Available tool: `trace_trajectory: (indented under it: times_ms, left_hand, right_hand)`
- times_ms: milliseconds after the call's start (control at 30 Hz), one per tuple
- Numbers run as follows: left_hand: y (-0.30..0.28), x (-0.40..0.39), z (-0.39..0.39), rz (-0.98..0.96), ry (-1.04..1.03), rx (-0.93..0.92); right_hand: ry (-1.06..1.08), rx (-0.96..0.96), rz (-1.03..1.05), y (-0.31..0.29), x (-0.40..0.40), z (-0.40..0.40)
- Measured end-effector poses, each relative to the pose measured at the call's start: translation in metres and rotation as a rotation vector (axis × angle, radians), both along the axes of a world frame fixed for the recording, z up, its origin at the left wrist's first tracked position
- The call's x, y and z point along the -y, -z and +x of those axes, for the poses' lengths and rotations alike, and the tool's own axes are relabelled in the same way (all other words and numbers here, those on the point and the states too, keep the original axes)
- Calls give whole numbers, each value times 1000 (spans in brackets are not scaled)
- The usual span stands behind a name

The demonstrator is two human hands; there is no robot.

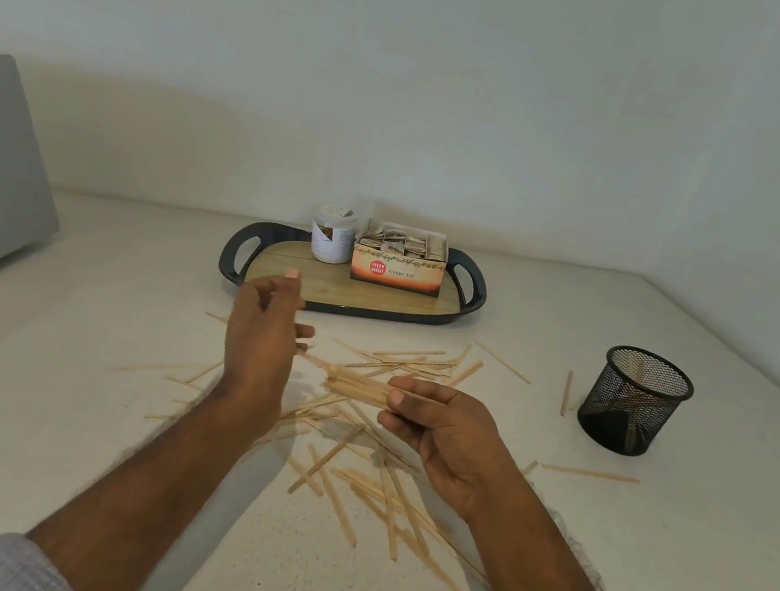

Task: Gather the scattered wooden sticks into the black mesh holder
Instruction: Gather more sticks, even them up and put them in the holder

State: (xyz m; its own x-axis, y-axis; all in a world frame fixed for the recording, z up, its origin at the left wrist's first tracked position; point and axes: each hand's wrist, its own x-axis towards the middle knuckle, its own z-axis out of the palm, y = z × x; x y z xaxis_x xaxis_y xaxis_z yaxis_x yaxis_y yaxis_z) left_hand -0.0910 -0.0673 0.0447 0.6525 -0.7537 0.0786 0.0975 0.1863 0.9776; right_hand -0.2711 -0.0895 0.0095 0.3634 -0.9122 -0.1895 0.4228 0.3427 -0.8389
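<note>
Many light, stiff wooden sticks [350, 450] left of black mesh holder [635, 401]; right hand [436, 433] pinching bundle [358, 387] mid-length, left hand [263, 325] loosely open.

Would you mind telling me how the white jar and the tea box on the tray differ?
The white jar is round and mostly plain white; the tea box is rectangular with an orange printed front. The white jar appears closed on top, while the tea box stands open, showing packets. The white jar sits left of the tea box. Both stand upright on the tray, close together.
</note>
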Motion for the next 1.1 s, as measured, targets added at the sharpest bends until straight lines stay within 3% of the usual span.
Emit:
trace_trajectory:
  times_ms: [100,200,433,533,700,800,1100]
  left_hand:
    - [10,-7,-4,160,213,141]
    - [27,-15,-18,185,310,136]
    - [36,-22,-25,67,402,-47]
    - [36,-24,-26,46,411,-43]
    - [39,-25,-26,225,295,84]
    - [42,-28,-27,337,347,167]
    - [44,-28,-27,233,543,-194]
  right_hand:
    - [-48,-67,-47,1,-2,5]
    - [-47,-117,-58,4,-3,8]
    - [-46,-155,-70,7,-3,6]
    - [-55,-160,-94,8,-5,7]
    - [-61,-158,-126,6,-7,7]
    - [-74,-160,-130,6,-8,7]
    - [-148,-16,-169,-1,-5,-7]
